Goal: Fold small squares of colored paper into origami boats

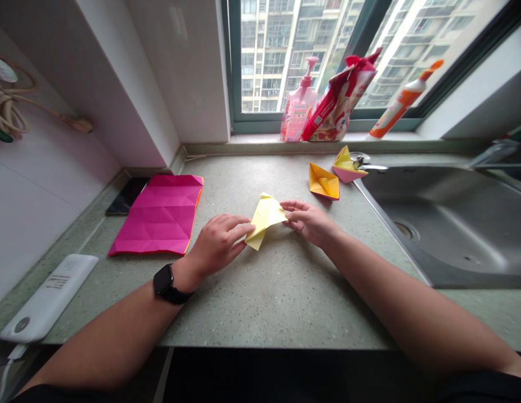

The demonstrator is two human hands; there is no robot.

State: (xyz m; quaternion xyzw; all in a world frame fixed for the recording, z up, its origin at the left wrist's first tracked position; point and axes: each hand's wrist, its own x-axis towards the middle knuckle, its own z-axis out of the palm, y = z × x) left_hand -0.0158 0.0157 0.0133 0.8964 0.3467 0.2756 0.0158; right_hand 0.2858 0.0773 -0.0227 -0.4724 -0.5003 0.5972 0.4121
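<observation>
Pale-yellow folded paper piece (268,214): between hands, over speckled grey-green stone counter (260,305)
Left hand (218,242): fingers pinching near-left corner
Right hand (306,222): fingers pinching right corner
Fold tip: line edges up, press easy

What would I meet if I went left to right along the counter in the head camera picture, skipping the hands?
White power bank → pink creased paper → folded yellow paper → orange folded paper → metal sink.
</observation>
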